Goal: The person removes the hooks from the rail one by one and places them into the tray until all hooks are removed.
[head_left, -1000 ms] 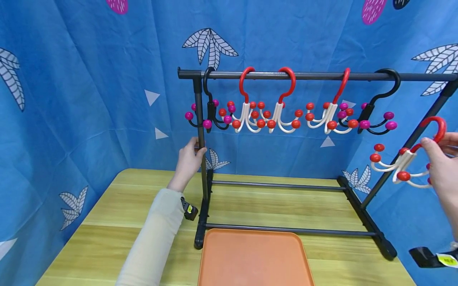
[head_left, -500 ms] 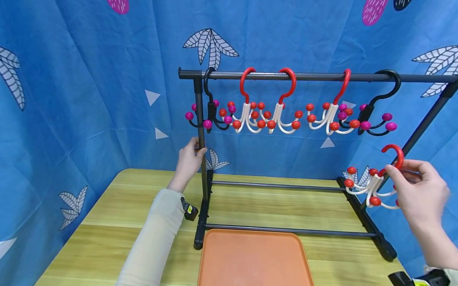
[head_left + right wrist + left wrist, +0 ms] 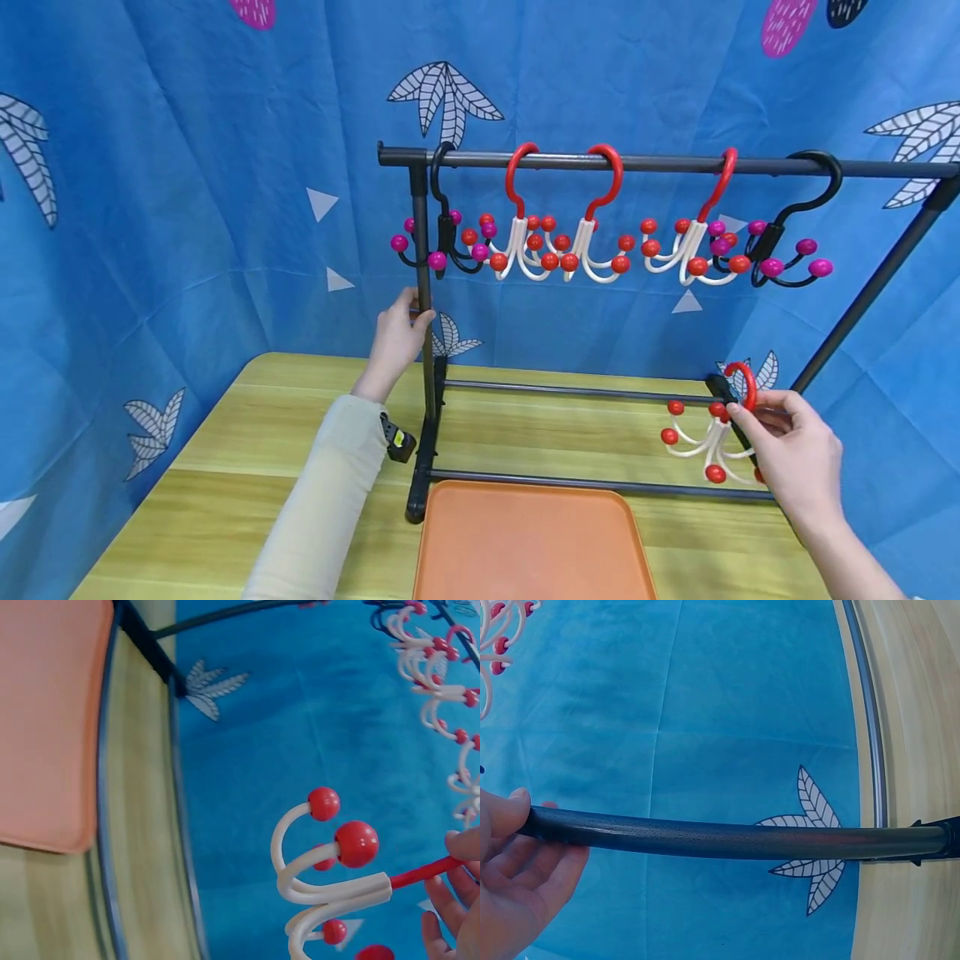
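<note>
My left hand (image 3: 399, 333) grips the left upright post (image 3: 424, 350) of a black rack, with thumb and fingers curled round it in the left wrist view. My right hand (image 3: 798, 454) pinches the red hook stem of a white multi-prong hanger (image 3: 716, 442) with red ball tips. That hanger is off the rail, low at the right side of the rack. On the top rail (image 3: 660, 162) hang several like it: white ones with red hooks (image 3: 517, 242) in the middle, and black ones with magenta balls, one at the left (image 3: 444, 233) and one at the right (image 3: 767, 242).
An orange tray (image 3: 532, 542) lies on the wooden table (image 3: 225, 467) in front of the rack. Two lower crossbars (image 3: 600, 485) run between the rack's feet. Behind everything hangs a blue patterned curtain (image 3: 187, 208).
My right hand has carried the white hanger left and downward from beside the right post. My left hand has stayed on the post.
</note>
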`<state>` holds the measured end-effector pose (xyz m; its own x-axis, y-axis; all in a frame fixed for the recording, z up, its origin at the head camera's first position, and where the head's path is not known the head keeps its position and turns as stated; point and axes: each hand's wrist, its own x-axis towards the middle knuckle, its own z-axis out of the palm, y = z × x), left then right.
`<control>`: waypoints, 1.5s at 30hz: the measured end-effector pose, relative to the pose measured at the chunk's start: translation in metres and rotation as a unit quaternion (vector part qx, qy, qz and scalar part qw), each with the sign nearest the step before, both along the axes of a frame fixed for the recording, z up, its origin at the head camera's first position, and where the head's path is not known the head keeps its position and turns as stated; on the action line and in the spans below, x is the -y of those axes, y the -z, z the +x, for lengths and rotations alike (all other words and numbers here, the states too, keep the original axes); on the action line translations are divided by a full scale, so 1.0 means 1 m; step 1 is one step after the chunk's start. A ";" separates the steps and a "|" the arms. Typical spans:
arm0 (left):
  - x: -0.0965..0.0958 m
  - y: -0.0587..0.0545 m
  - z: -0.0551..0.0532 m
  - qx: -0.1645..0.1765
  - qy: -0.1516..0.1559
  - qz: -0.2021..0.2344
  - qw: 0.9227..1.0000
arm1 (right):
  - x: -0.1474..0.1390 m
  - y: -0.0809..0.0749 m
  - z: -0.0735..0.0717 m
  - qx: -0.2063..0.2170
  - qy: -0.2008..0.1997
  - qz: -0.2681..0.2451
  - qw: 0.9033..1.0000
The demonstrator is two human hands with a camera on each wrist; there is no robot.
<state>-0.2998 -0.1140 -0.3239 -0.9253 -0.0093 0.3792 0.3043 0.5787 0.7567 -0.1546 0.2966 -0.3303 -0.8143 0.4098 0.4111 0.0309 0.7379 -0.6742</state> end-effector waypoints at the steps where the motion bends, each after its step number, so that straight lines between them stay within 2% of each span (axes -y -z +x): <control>1: 0.000 0.000 0.000 0.000 0.001 -0.001 1.000 | 0.002 0.004 0.001 0.004 -0.007 0.004 1.000; 12: -0.001 -0.005 -0.001 -0.001 0.002 0.005 1.000 | 0.026 0.040 0.006 0.026 -0.047 -0.001 0.999; 18: -0.001 -0.004 -0.001 -0.001 -0.004 0.005 1.000 | 0.038 0.059 0.012 0.067 -0.076 -0.006 0.995; 22: -0.001 -0.001 -0.001 0.005 -0.002 0.003 1.000 | 0.046 0.070 0.016 0.098 -0.073 -0.021 0.992; 27: -0.001 0.001 -0.001 0.003 0.002 0.007 1.000 | 0.055 0.083 0.020 0.115 -0.079 -0.037 0.990; 34: 0.000 0.001 -0.002 -0.004 -0.004 0.008 1.000 | 0.069 0.101 0.024 0.107 -0.083 -0.067 0.988; 41: -0.001 0.003 -0.002 -0.006 -0.002 0.012 1.000 | 0.077 0.123 0.028 0.071 -0.087 -0.076 0.991; 45: -0.002 0.002 -0.001 -0.008 -0.001 0.011 1.000 | 0.080 0.129 0.032 0.051 -0.098 -0.064 0.992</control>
<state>-0.3008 -0.1124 -0.3263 -0.9187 -0.0206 0.3945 0.3156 0.5626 0.7641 -0.1230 0.2169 -0.4597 -0.9181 0.2823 0.2781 -0.0328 0.6452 -0.7633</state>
